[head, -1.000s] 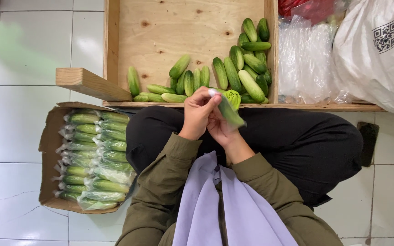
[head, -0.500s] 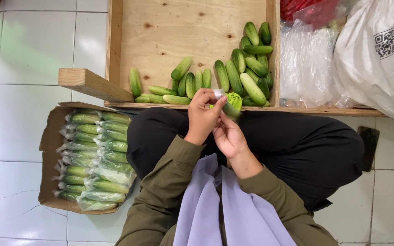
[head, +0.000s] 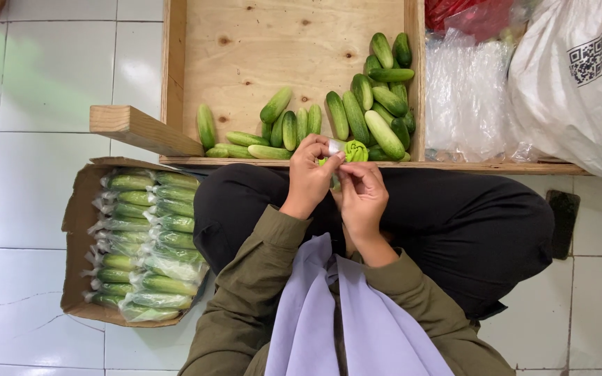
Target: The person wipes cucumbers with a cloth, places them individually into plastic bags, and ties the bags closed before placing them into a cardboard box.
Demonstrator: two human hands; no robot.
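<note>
Seated on a white tiled floor (head: 29,90), a person grips a small cucumber (head: 354,150) in a clear plastic sleeve, both hands closed on it above the lap. The left hand (head: 310,175) pinches the wrap near the top; the right hand (head: 361,198) clasps it from below. Only the bright green end shows, poking out just at the edge of a wooden tray (head: 287,49) of loose cucumbers (head: 371,104). A cardboard box (head: 76,209) of bagged cucumbers (head: 148,244) sits at the person's left.

Olive-green long sleeves, lilac scarf, black trousers, bare hands.
</note>
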